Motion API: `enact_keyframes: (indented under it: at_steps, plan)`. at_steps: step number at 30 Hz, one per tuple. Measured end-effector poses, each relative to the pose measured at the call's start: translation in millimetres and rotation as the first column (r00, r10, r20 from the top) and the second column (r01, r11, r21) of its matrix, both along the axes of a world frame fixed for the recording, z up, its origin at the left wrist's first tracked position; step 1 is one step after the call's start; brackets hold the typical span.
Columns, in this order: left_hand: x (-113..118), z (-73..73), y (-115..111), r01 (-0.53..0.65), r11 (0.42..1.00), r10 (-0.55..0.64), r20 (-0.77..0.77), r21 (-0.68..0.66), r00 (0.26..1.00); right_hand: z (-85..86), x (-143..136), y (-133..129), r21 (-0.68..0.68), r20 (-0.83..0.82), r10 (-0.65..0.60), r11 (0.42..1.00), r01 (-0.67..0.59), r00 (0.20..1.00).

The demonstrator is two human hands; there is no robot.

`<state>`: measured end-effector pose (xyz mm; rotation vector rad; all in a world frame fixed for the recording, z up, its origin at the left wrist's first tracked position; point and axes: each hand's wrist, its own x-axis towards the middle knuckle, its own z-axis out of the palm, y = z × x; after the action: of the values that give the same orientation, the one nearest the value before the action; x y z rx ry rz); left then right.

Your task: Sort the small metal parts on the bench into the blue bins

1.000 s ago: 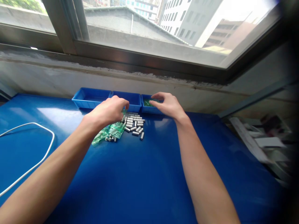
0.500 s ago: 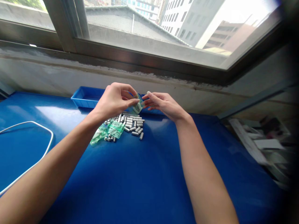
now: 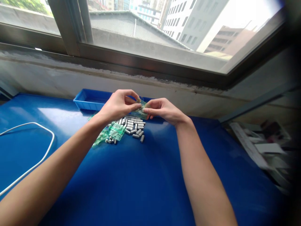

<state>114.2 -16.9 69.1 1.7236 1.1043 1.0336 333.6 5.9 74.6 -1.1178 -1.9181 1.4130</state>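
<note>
Closer together now, both hands (image 3: pixel 140 108) pinch a small green bag (image 3: pixel 142 110), fingertips nearly closed.

Lit brightly w/ daylight thru window (image 3: pixel 150 51) up top, blown out white in upper-R sky (image 3: pixel 256 14). Glaring pale on L of blue tabletop (image 3: pixel 141 175), shadowed darker nr btm. Stretched wide-angle at edges; blurred over R-side clutter (image 3: pixel 270 147), blacked out approx. at far-R edge.

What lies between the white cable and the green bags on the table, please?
The head view shows the left forearm over blue tabletop between the white cable and green bags.
</note>
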Motion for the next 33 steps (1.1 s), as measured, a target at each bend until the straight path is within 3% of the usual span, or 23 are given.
enact_keyframes:
  at_steps: [7, 9, 11, 13, 15, 17, 18, 21, 25, 29, 33]
  plan:
    - [-7, 3.5, 0, 0.024, 0.999, -0.033, -0.244, -0.037, 0.969, -2.6, 7, 6, 0.126, -0.019, -0.087, 0.988, 0.089, 0.996]
    - [-12, 7.3, 0, 0.039, 0.999, -0.045, -0.393, -0.023, 0.918, -4.0, 14, 10, 0.157, -0.013, -0.162, 0.974, 0.162, 0.987]
    - [-18, 11.8, 0, 0.057, 0.998, -0.042, -0.584, 0.008, 0.811, -8.0, 23, 17, 0.189, -0.029, -0.303, 0.934, 0.303, 0.953]
    - [-25, 15.8, 0, 0.092, 0.996, -0.073, -0.731, -0.014, 0.679, -15.4, 31, 24, 0.230, -0.076, -0.489, 0.839, 0.492, 0.869]
    - [-31, 18.1, -1, 0.112, 0.993, -0.103, -0.826, -0.049, 0.554, -25.1, 37, 31, 0.321, -0.070, -0.671, 0.685, 0.654, 0.738]
    - [-35, 18.6, -3, 0.124, 0.989, -0.125, -0.879, -0.076, 0.460, -34.7, 38, 34, 0.472, 0.044, -0.782, 0.565, 0.677, 0.622]
    - [-36, 18.4, -4, 0.132, 0.987, -0.142, -0.894, -0.094, 0.426, -38.6, 37, 35, 0.539, 0.114, -0.809, 0.538, 0.648, 0.576]
    - [-35, 17.4, -6, 0.136, 0.971, -0.231, -0.911, -0.195, 0.343, -43.8, 32, 32, 0.644, 0.281, -0.829, 0.536, 0.546, 0.483]
    - [-31, 16.2, -6, 0.103, 0.954, -0.298, -0.911, -0.280, 0.286, -38.6, 26, 27, 0.694, 0.327, -0.842, 0.522, 0.496, 0.428]
    - [-32, 11.2, -3, 0.079, 0.963, -0.268, -0.913, -0.256, 0.308, -30.3, 19, 26, 0.716, 0.261, -0.797, 0.539, 0.444, 0.545]
    - [-35, 5.5, 1, 0.084, 0.986, -0.165, -0.911, -0.143, 0.377, -21.5, 8, 22, 0.659, 0.259, -0.647, 0.661, 0.358, 0.717]
